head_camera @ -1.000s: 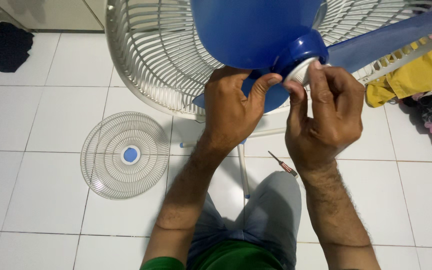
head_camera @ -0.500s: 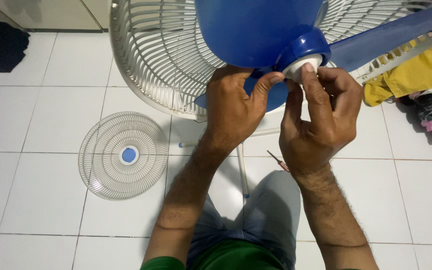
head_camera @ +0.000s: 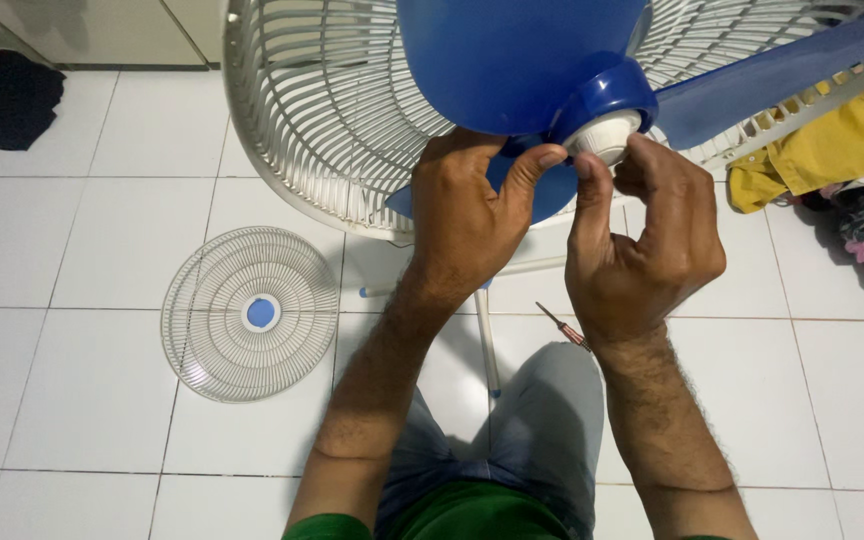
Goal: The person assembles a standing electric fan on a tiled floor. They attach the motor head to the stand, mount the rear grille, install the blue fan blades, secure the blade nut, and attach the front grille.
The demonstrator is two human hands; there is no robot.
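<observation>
A blue fan blade sits in front of a white rear fan guard at the top of the head view. At the blade's blue hub is a white round cap. My right hand pinches that cap between thumb and fingers. My left hand grips the lower blade, thumb pressed up against the hub. Both forearms reach up from the bottom of the view.
A detached white front guard with a blue centre lies on the white tiled floor at left. A small red-handled screwdriver lies beside my grey-trousered knee. Dark cloth sits top left, yellow and mixed clothes at right.
My right hand's fingers have shifted around the white cap, moving from over its front to its side. The left hand keeps its hold on the blade.
</observation>
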